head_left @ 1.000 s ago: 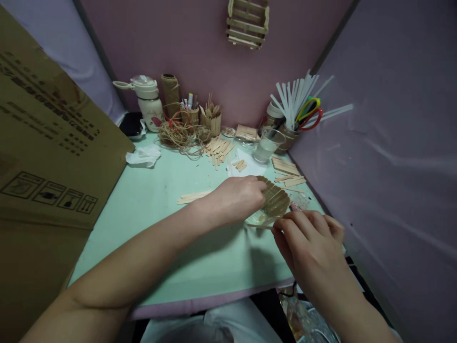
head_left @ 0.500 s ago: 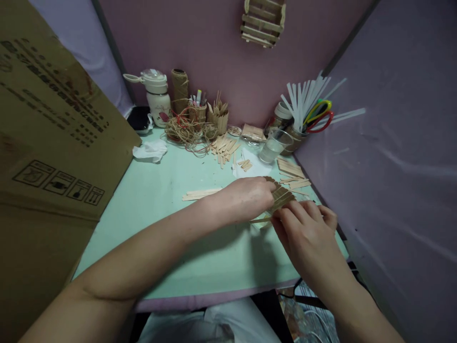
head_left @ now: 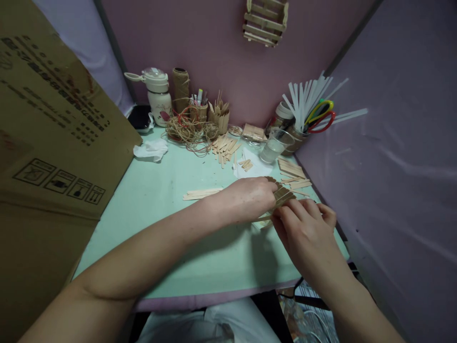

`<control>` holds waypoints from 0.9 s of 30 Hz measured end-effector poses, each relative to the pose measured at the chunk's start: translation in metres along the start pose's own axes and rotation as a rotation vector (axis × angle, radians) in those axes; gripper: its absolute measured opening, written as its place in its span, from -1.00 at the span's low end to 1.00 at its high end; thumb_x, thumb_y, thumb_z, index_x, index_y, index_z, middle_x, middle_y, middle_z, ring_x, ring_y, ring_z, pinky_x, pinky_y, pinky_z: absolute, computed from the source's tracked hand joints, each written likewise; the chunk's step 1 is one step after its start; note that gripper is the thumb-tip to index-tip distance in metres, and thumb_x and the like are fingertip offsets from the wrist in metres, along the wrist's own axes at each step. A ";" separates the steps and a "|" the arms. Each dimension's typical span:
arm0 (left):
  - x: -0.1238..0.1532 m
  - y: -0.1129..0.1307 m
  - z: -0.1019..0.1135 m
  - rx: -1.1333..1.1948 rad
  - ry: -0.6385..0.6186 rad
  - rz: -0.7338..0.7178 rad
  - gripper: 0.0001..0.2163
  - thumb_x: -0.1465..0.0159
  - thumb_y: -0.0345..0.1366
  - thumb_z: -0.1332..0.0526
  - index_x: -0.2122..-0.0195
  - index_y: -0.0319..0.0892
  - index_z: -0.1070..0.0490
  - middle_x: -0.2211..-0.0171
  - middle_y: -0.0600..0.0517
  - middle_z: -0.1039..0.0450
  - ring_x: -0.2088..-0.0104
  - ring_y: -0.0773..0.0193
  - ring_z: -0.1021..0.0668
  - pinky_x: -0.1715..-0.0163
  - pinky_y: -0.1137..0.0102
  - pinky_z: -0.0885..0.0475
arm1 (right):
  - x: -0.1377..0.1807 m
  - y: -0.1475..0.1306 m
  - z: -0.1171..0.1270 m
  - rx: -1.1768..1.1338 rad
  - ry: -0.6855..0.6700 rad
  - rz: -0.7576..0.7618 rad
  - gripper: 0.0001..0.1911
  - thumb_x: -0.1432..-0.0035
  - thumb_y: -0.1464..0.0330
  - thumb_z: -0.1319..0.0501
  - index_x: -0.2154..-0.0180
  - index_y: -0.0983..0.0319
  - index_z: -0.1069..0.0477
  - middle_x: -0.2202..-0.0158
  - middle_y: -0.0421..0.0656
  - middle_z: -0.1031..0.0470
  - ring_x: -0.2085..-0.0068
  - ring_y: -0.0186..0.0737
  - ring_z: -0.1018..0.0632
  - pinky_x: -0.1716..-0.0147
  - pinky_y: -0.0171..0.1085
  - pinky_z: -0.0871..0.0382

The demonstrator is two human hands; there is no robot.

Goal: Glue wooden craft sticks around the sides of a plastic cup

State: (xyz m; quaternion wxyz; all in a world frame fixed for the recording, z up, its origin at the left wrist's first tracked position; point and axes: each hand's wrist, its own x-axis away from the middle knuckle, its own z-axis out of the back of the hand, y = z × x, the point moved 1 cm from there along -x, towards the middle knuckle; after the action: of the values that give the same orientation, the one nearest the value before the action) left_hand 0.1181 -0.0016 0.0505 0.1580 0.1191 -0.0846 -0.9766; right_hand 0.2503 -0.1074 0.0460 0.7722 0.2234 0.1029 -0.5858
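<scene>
A panel of popsicle sticks laid side by side (head_left: 283, 194) shows between my two hands at the right of the table. My left hand (head_left: 253, 196) is closed on its left edge, with the fingertips hidden behind it. My right hand (head_left: 307, 224) pinches the panel's near right side, knuckles up. One stick (head_left: 263, 219) pokes out to the left beneath my hands, close to the right fingertips. Under it a small pale yellowish piece (head_left: 263, 224) lies on the green table. Most of the panel's lower part is covered by my fingers.
Loose popsicle sticks (head_left: 202, 194) lie left of my hands, more (head_left: 225, 148) beyond them. A clear cup (head_left: 275, 146) stands on the far right, near scissors (head_left: 322, 122) in a holder. Tangled twine (head_left: 189, 135) and a bottle (head_left: 159, 100) stand at the back; a cardboard box (head_left: 53, 143) walls the left.
Both hands keep their grip on the stick panel with barely any movement. The whole view has shifted very slightly.
</scene>
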 end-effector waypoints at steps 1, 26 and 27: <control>0.000 0.000 0.001 -0.027 -0.003 -0.008 -0.84 -0.31 -0.48 -0.13 0.27 -0.25 -0.51 0.21 -0.05 -0.54 0.29 0.29 -0.51 0.42 0.42 -0.33 | 0.000 0.000 0.000 0.002 -0.001 0.001 -0.78 -0.30 0.39 -0.18 0.43 0.19 -0.41 0.42 -0.17 -0.47 0.27 -0.12 -0.37 0.13 -0.14 -0.01; 0.000 0.000 0.004 0.048 -0.017 0.053 -0.82 -0.33 -0.45 -0.08 0.25 -0.24 -0.49 0.21 -0.03 -0.53 0.29 0.27 -0.51 0.39 0.41 -0.29 | -0.004 0.002 -0.004 0.014 -0.001 -0.022 -0.78 -0.32 0.42 -0.12 0.41 0.20 -0.39 0.39 -0.13 -0.48 0.29 -0.13 -0.34 0.18 -0.16 0.01; 0.000 0.000 0.004 0.037 -0.019 0.050 -0.82 -0.33 -0.45 -0.08 0.26 -0.23 -0.50 0.21 -0.03 -0.53 0.27 0.26 -0.51 0.39 0.40 -0.29 | -0.004 0.003 -0.004 0.014 0.002 -0.022 -0.78 -0.32 0.42 -0.12 0.41 0.20 -0.39 0.39 -0.13 -0.48 0.29 -0.13 -0.34 0.17 -0.15 0.01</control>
State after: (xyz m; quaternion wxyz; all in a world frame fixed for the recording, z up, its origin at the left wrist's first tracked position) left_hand 0.1165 -0.0012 0.0547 0.1792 0.1108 -0.1073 -0.9717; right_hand 0.2520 -0.1018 0.0448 0.7642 0.2282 0.1021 -0.5946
